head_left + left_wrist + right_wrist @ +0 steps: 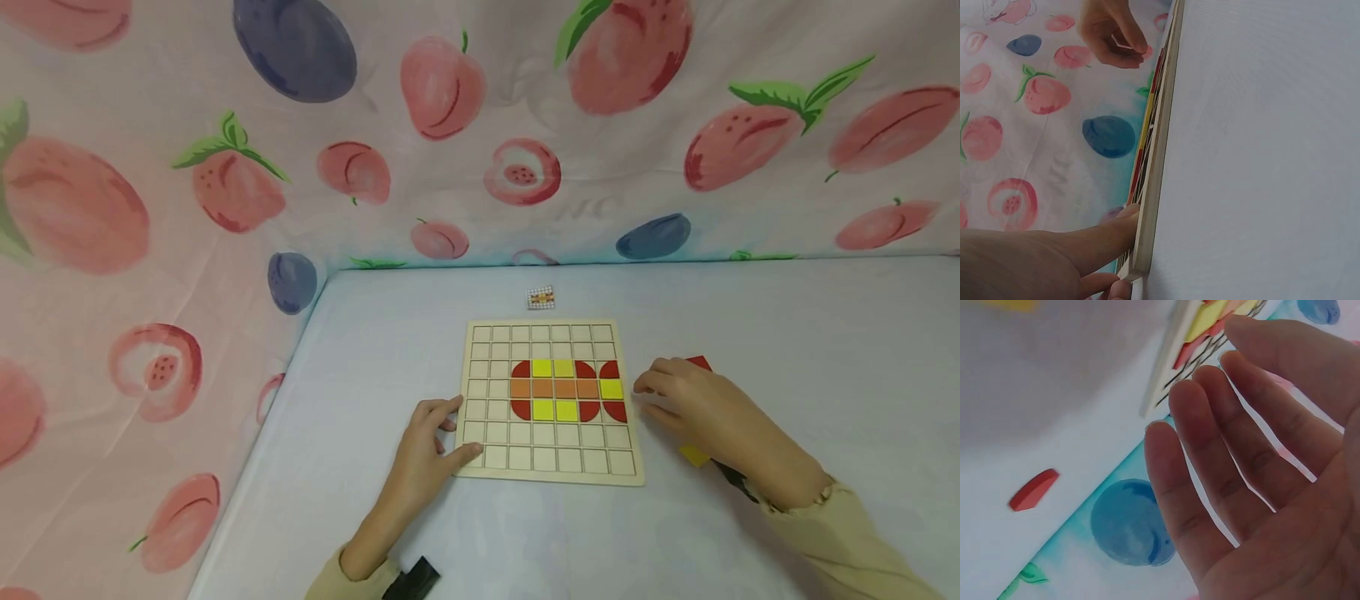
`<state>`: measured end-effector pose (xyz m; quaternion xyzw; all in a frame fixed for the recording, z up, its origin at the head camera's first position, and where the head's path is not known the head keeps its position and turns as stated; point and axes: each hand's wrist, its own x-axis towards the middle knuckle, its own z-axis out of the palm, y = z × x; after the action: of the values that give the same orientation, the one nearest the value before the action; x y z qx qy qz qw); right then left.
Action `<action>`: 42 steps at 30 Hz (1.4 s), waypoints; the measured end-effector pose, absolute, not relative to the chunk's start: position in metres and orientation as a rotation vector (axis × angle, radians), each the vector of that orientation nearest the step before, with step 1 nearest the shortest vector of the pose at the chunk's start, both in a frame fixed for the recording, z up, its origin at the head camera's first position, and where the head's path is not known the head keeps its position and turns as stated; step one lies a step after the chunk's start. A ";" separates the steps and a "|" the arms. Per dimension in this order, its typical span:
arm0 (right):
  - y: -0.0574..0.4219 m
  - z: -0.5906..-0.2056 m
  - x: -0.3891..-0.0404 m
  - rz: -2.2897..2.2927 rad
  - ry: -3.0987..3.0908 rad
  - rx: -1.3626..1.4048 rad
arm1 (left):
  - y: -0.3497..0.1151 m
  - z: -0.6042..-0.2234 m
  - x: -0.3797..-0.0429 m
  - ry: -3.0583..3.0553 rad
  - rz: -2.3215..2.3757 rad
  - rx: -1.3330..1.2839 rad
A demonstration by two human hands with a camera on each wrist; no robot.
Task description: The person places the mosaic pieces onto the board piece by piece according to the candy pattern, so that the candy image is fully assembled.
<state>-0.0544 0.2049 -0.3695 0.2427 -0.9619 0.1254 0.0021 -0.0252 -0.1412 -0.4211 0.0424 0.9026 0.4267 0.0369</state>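
A square pale wooden grid board [558,462] lies on the table. Red quarter-round, yellow square and orange square tiles [553,389] form a pattern across its middle, reaching the right edge. My left hand [423,450] holds the board by its left edge, thumb on top near the front corner and fingers against the side. My right hand [701,408] hovers just beyond the board's right edge. In the right wrist view its fingers [1188,419] are loosely bent and apart, with nothing between them. A red piece [700,362] lies behind that hand, partly hidden.
A yellow piece [695,455] shows under my right wrist. Behind the board lies a small pattern card [541,297]. A fruit-printed cloth [450,167] hangs along the back and left of the white table [360,350]. Black straps [412,579] sit at both wrists.
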 end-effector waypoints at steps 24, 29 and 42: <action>0.236 -0.382 -0.029 0.499 -3.156 0.695 | -0.142 -0.421 -0.024 2.764 1.323 0.132; 0.240 -0.385 -0.026 0.520 -3.185 0.674 | -0.141 -0.420 -0.025 2.769 1.313 0.136; 0.256 -0.391 -0.022 0.518 -3.131 0.712 | -0.141 -0.420 -0.025 2.765 1.310 0.129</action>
<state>-0.0215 0.2558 -0.3909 0.2187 -0.9611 0.1591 -0.0556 -0.0251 -0.1409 -0.4204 0.0422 0.9022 0.4274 0.0395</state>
